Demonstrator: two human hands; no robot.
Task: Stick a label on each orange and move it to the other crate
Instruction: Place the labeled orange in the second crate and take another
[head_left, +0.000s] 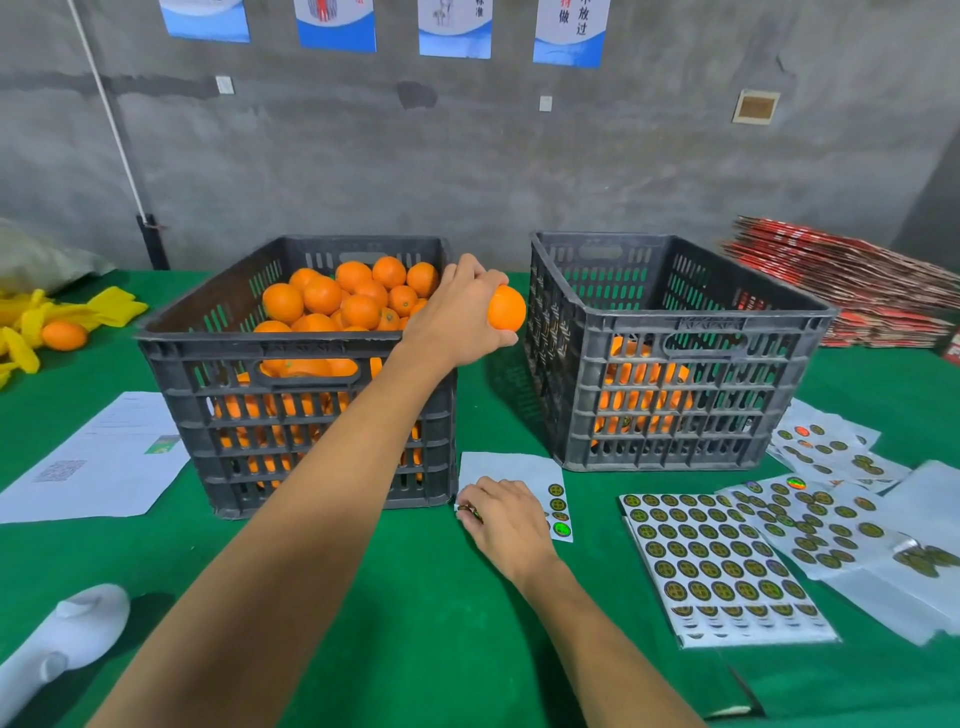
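You see bright orange oranges (332, 299) in dark grey slotted crates (291, 415) on green cloth (415, 623), and white sheets (722, 561) dotted with dark gold-green round labels.

The rightmost wall poster (570, 31) shows the Chinese characters 放过 and 做. Another poster (455, 26) shows 标准. The sticker sheets' (722, 564) print is too small to read.

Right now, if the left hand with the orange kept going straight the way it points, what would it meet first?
Probably the right crate: the left hand holds the orange in the gap between the crates, pointing right toward its near wall. Depth is unclear; it might clear the rim.
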